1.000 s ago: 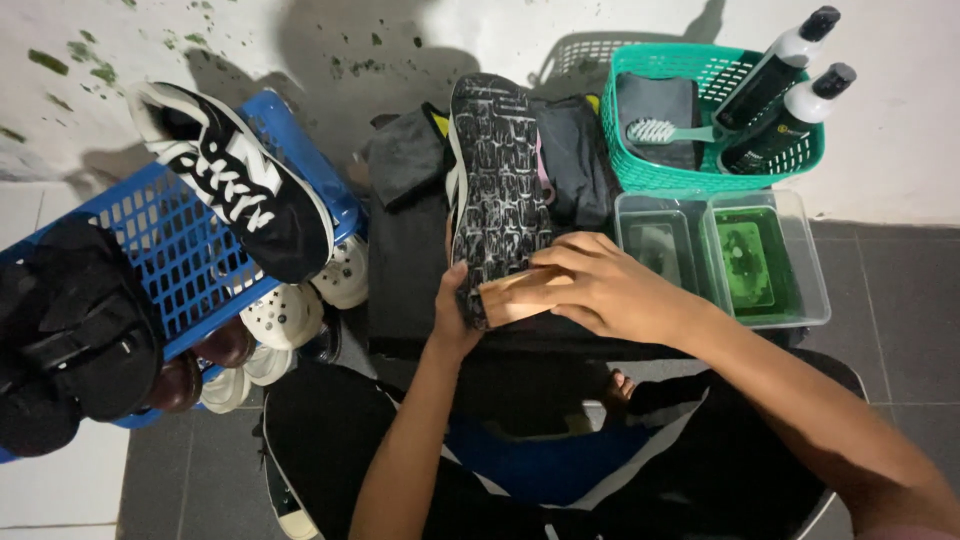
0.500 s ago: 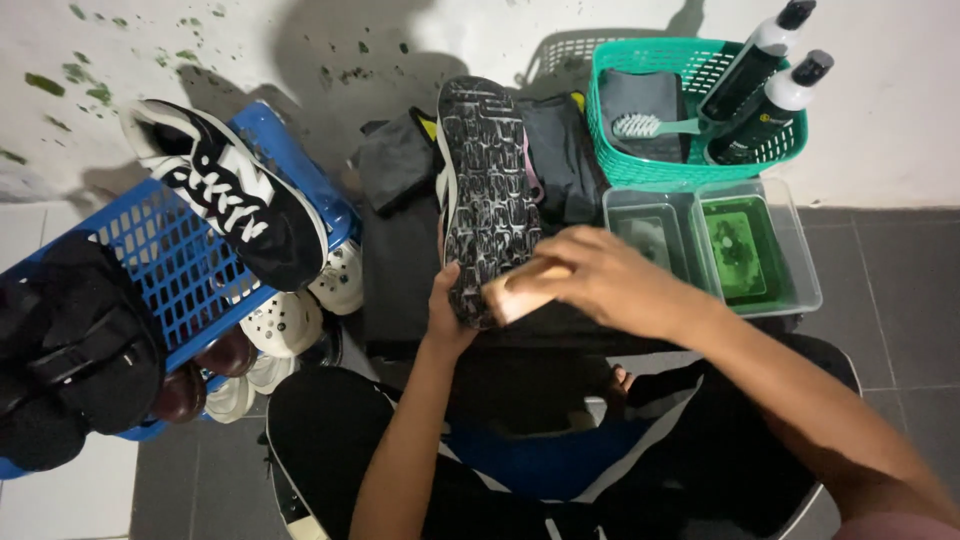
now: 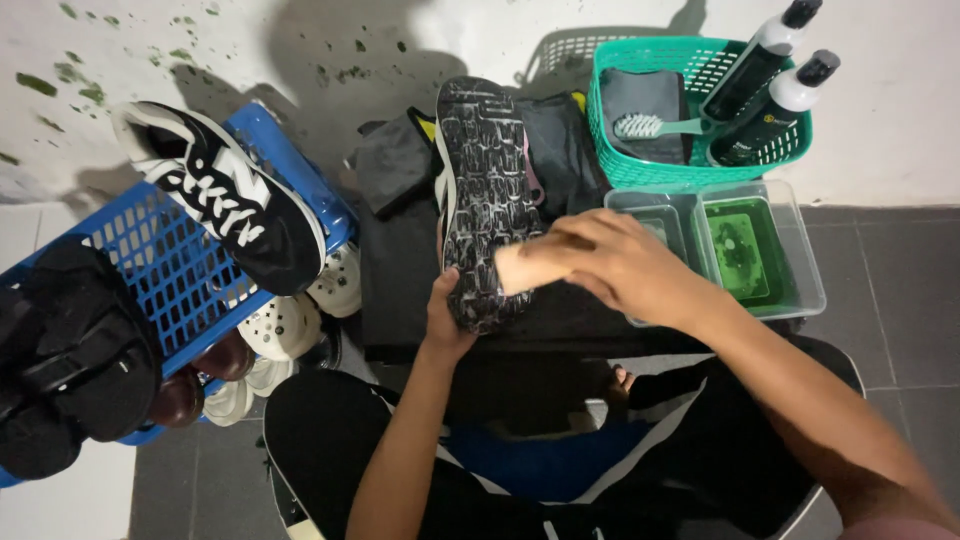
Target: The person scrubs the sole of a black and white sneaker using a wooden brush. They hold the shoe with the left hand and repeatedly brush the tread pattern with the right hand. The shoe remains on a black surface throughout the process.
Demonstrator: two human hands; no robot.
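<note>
**Upturned shoe sole scrubbed over a dark cloth**

Head view: A dark shoe [image 3: 485,200] is held sole-up, its heel end gripped from below by the left hand [image 3: 441,322], whose fingers are closed around the edge. The right hand [image 3: 615,265] is closed on a pale wooden brush [image 3: 522,268], which is pressed against the sole near the heel. The shoe is seen lying over a dark cloth [image 3: 400,270] spread above the person's lap.

Just to the right, a clear tray [image 3: 805,285] with green liquid is set on the floor, and behind it a green basket [image 3: 700,172] is seen, in which a small green-handled brush [image 3: 655,126], a grey cloth and two black-capped bottles [image 3: 765,55] are kept. To the left, a black-and-white sneaker [image 3: 235,205] is propped on the rim of a blue basket [image 3: 150,270], with white clogs [image 3: 290,320] tucked beneath.

Risks are judged as follows: the shoe could be twisted out of the left hand's grasp, since only its heel end is held while brush pressure is applied. The tray could be knocked and liquid spilled by the right forearm, which is passed close over its near edge. Dirty spatter could also be flung onto the lap where the cloth does not reach.
</note>
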